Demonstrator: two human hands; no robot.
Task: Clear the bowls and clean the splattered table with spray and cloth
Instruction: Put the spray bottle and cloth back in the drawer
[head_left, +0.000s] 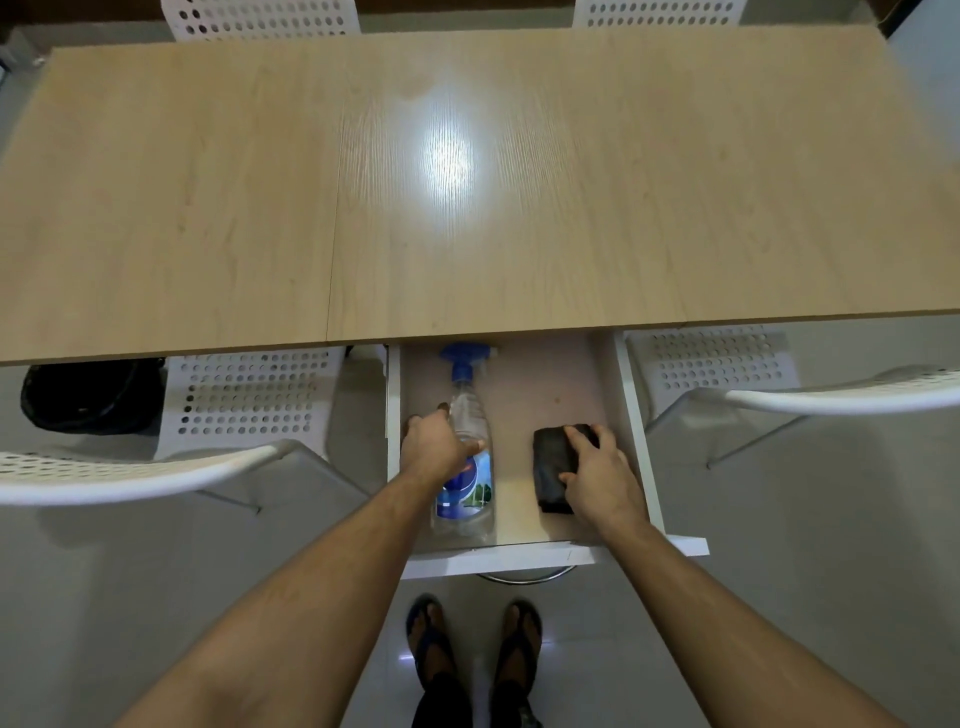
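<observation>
At the far left, under the table edge, we see a black crumpled bag (91, 395) on the floor, and beside it a white perforated plastic chair (244, 395) whose curved back rail sweeps across the near left. Above these spreads the pale wood-grain tabletop (208, 208), with a bright glare of light near its middle and a seam running from far to near

Below the table's near edge, a shallow white drawer with a beige floor (524, 395) stands pulled out toward us. In its left half lies a clear plastic spray bottle with a blue trigger head and blue label (467, 499), its nozzle pointing to the far end and its base near us. Our left hand (434, 449) curls over the bottle's upper body, fingers wrapped around its left side and thumb across the top, so it grips the bottle

To the right, in the drawer's right half and well apart from the bottle, sits a dark folded cloth (556, 467). Our right hand (602, 478) rests on its right edge, fingers bent over it and thumb pinching the near side

Further right stands a second white perforated chair (717, 358), and two more show at the far side of the table. Near us, two feet in dark sandals (472, 644) stand on the pale tiled floor
</observation>
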